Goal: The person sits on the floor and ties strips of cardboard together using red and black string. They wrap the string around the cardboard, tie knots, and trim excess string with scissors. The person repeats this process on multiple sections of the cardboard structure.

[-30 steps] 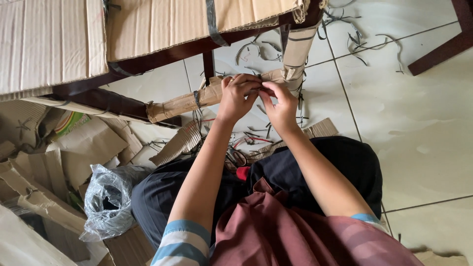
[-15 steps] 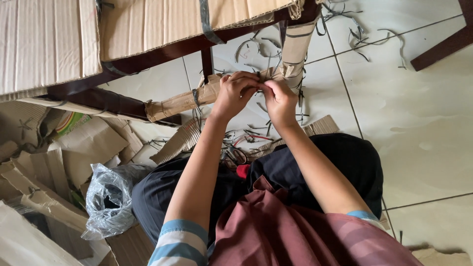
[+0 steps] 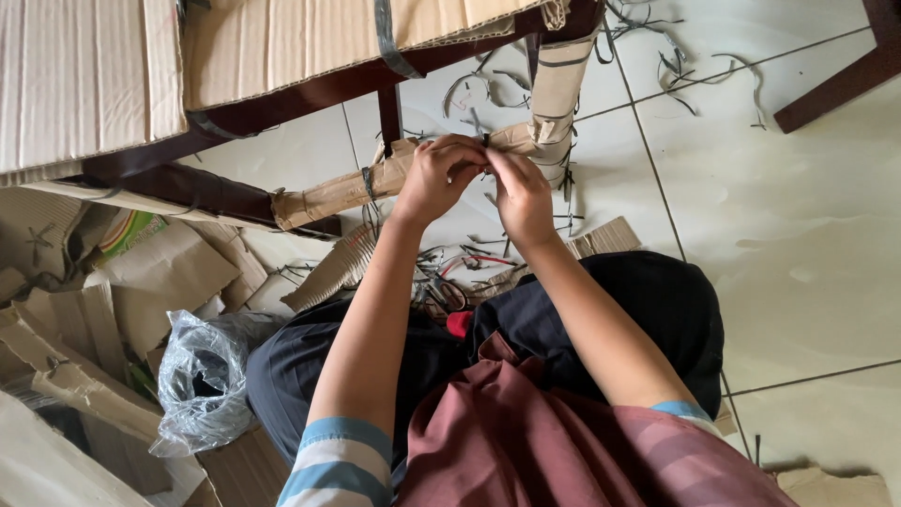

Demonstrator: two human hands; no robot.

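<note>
Both my hands work at a horizontal rail wrapped in brown cardboard [image 3: 338, 191], part of a dark wooden furniture frame [image 3: 282, 103]. My left hand [image 3: 439, 176] closes over the cardboard wrap on the rail. Touching it from the right, my right hand [image 3: 519, 192] pinches a thin dark strap [image 3: 487, 143] at the same spot. A cardboard-wrapped leg [image 3: 556, 89] stands upright just beyond my fingers. Dark bands [image 3: 388, 38] bind the cardboard sheets on top of the frame.
Cut dark strap pieces [image 3: 685, 70] litter the white tiled floor [image 3: 807, 235]. Torn cardboard scraps [image 3: 150, 282] and a crumpled clear plastic bag [image 3: 202, 380] lie at left. Another dark wooden leg [image 3: 840, 80] crosses the upper right. Pliers with red handles [image 3: 460, 272] lie near my knees.
My hands have stayed on the wrapped rail, shifting slightly closer together at the strap. The view has drifted a little.
</note>
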